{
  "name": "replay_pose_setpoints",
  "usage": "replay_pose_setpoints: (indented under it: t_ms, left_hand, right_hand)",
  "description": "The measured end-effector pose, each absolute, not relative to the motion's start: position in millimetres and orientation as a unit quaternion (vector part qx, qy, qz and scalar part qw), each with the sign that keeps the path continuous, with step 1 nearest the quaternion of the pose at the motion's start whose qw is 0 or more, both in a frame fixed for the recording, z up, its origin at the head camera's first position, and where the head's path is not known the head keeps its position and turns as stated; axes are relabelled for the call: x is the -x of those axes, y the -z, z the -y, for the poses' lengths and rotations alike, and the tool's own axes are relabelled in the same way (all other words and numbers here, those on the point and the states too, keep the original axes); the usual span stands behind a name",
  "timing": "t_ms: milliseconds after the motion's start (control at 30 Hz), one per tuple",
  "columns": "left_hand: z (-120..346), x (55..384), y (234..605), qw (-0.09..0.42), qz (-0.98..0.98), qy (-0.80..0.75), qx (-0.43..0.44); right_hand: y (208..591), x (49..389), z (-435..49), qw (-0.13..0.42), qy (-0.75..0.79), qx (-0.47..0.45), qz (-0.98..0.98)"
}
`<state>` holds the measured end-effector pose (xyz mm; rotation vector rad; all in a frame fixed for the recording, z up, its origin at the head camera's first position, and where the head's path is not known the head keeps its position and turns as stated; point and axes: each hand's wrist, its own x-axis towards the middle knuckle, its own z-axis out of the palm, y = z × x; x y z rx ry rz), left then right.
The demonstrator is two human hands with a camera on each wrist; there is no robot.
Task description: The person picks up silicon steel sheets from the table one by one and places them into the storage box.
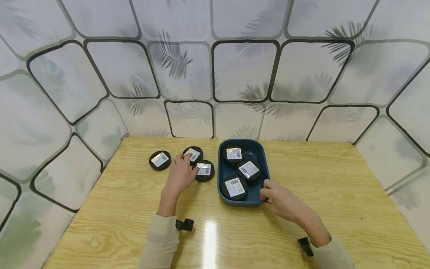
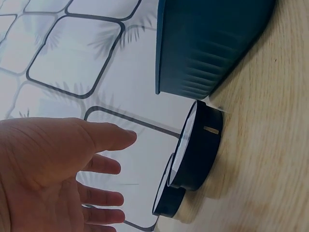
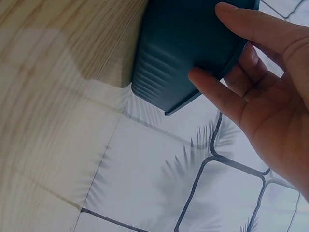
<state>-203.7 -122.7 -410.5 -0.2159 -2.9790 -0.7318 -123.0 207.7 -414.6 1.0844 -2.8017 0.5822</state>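
A dark blue plastic bin (image 1: 240,203) stands on the table with three flat, round black containers inside: one at the back (image 1: 234,153), one in the middle (image 1: 249,170) and one in front (image 1: 234,188). My right hand (image 1: 285,201) grips the bin's near right rim, thumb and fingers on either side of the wall (image 3: 183,53). Left of the bin, my left hand (image 1: 179,173) hovers with loosely spread fingers over two similar containers, a nearer one (image 1: 204,170) and a farther one (image 1: 195,153). In the left wrist view, a gap separates that hand (image 2: 53,169) from them.
Another round black container (image 1: 159,160) lies farther left on the wooden table (image 1: 111,224). All the containers carry white labels with barcodes. A patterned wall covering (image 1: 188,67) rises along the table's back edge and sides.
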Motion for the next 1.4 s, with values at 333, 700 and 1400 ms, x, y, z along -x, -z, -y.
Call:
replay_pose_setpoints:
  t_ms: [333,700,1400]
  left_hand:
    - [136,215,421,0.025,0.968,0.251,0.019]
    - [172,224,431,0.023,0.959,0.275,-0.057]
    - [207,234,450,0.01,0.946,0.306,-0.111]
  right_hand:
    - [414,124,-210,0.048,-0.189,-0.357,0.913]
    - [415,125,-211,0.046,-0.186,-0.354,0.915]
    - [417,124,-208,0.045,-0.183,-0.35,0.918]
